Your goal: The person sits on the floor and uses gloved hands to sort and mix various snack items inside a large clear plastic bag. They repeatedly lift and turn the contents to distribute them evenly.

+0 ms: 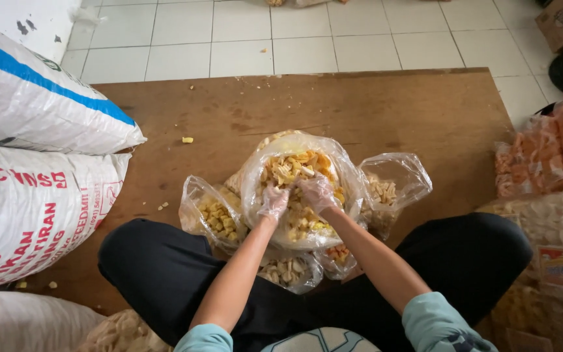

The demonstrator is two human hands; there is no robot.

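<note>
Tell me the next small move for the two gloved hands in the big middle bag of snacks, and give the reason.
Probably draw both hands toward each other and close them on a scoop of snacks. The left hand and right hand, both in thin plastic gloves, lie open among the yellow pieces inside the large clear bag, while smaller clear bags stand open around it on the wooden board.

I see large clear plastic bag point(298, 189), mouth open upward, resting on brown wooden board point(360, 117) between operator's knees. Contents: yellow and pale snack pieces point(294, 166), loosely heaped. Smaller open bags of same pieces touching it left point(211, 212), right point(392, 186), near side point(291, 270).
</note>
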